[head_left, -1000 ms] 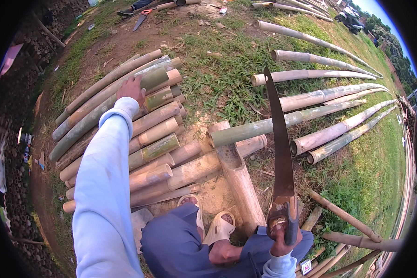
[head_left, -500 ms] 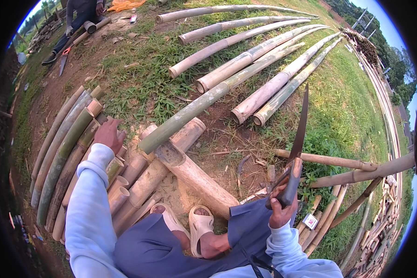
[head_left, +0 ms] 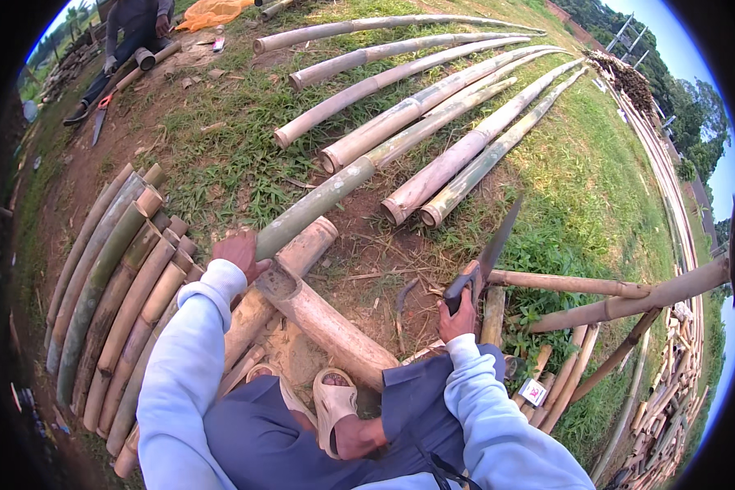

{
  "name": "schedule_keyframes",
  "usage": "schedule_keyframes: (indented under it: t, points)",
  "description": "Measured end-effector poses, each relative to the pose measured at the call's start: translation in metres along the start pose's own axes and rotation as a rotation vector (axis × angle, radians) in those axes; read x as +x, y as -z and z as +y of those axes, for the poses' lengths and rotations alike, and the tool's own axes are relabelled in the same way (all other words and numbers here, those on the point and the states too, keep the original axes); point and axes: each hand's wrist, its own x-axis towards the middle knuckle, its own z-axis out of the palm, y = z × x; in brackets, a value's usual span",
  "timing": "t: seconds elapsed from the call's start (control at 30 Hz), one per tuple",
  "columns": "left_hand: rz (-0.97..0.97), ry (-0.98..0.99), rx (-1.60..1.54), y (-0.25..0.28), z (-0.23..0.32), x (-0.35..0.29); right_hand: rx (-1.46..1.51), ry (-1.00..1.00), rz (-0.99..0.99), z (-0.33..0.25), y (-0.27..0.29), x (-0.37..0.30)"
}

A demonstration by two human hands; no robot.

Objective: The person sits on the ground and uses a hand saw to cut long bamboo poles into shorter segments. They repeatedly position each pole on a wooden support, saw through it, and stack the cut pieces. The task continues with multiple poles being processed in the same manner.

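Note:
At the near end of a long greenish bamboo pole (head_left: 317,200), my left hand (head_left: 238,251) is closed around the cut end. That pole runs away from me toward the upper right, its near part lying over a thick bamboo log (head_left: 312,243). Close by, a hollowed bamboo piece (head_left: 331,327) slopes down to my knee. My right hand (head_left: 459,317) grips the dark handle of a handsaw (head_left: 498,237) at the right. The saw's blade points up and away, apart from the pole.
Cut bamboo lengths (head_left: 126,286) lie side by side at left. Several long poles (head_left: 433,175) stretch over the grass ahead. A bamboo frame (head_left: 596,302) stands at right, near a small white box (head_left: 534,392). Far left, a person (head_left: 135,33) sits by an orange-handled saw (head_left: 100,116).
My left hand has moved right from the cut lengths onto the pole's end. My right hand has lowered the saw and shifted it left, its blade tilting further right.

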Motion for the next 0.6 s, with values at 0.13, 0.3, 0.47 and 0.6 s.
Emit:
schedule_keyframes:
  t: [0.13, 0.3, 0.47, 0.6]
  points:
    - [0.015, -0.032, 0.045, 0.035, -0.052, -0.068, -0.122, 0.190, -0.024, 0.042, -0.038, -0.013]
    - [-0.098, 0.094, -0.021, 0.021, -0.145, -0.185, -0.250, 0.034, -0.297, 0.047, -0.057, -0.016]
    - [-0.166, 0.272, 0.001, -0.019, -0.224, -0.312, -0.404, -0.083, -0.459, 0.056, -0.060, -0.012]
    - [-0.241, 0.377, 0.027, -0.055, -0.279, -0.383, -0.437, -0.091, -0.441, 0.073, -0.057, -0.004]
